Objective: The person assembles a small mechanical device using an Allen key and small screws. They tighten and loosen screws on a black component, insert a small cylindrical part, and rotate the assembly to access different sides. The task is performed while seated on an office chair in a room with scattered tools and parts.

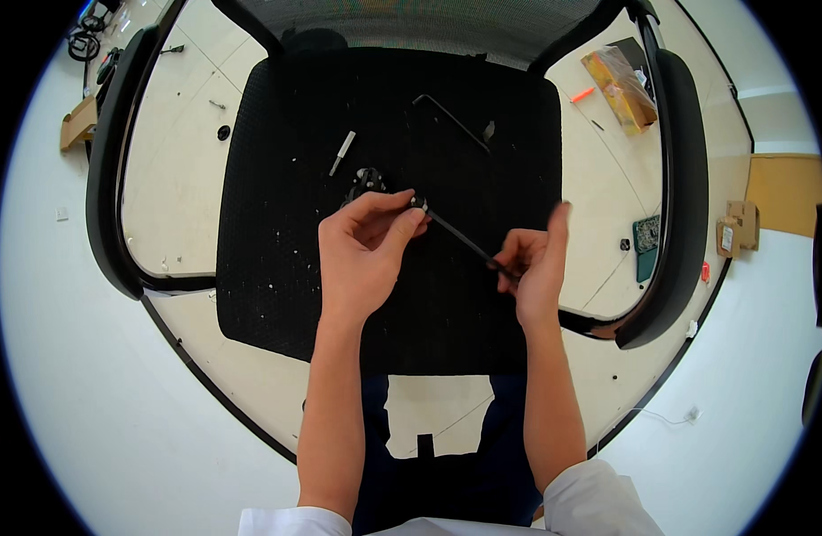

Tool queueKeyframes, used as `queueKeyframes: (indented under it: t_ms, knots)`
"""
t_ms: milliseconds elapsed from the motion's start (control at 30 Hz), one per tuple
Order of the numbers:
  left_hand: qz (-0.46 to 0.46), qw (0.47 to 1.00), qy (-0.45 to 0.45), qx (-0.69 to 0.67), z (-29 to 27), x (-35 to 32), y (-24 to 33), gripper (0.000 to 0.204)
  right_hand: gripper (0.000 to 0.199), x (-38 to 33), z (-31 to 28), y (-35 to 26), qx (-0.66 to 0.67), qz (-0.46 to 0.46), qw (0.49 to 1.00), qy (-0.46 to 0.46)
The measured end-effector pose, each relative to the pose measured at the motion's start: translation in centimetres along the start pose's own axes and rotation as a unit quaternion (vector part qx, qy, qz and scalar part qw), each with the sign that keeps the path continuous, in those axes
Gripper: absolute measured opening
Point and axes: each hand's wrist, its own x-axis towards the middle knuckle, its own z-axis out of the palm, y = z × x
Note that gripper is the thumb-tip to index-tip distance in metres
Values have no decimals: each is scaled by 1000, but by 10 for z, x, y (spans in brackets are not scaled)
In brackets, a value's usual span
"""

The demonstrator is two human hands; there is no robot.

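Over the black chair seat [277,223], my left hand [362,250] pinches a small dark part [418,203] with bright metal bits between thumb and fingertips. My right hand [534,272] has its fingers curled round the lower end of a thin dark rod [465,242], its thumb pointing up. The rod's far end meets the small part at my left fingertips; whether it sits inside cannot be made out. Just beyond my left hand lies a black piece with metal spots [368,180], partly hidden by the fingers.
On the seat also lie an L-shaped hex key [451,121], a white-handled tool [343,152] and a small grey piece [489,131]. Armrests [116,170] flank it. On the floor are a yellow-orange package [618,85], a green case [646,246] and cardboard boxes [740,228].
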Motion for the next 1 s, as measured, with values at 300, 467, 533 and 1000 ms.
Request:
queueKeyframes:
  t_ms: [300, 467, 533, 1000]
  knots:
    - [15, 999, 29, -43, 2, -6, 3, 19, 39, -5, -14, 9, 465, 150, 856, -169]
    - [-24, 993, 68, -93, -2, 2, 6, 18, 35, -14, 9, -5, 245, -63, 960, -118]
    - [-48, 989, 72, -117, -3, 7, 7, 18, 33, -10, 9, -2, 217, -106, 959, -146]
    - [141, 985, 19, -100, 1, 22, 3, 19, 36, 11, 12, 1, 323, 197, 921, -89]
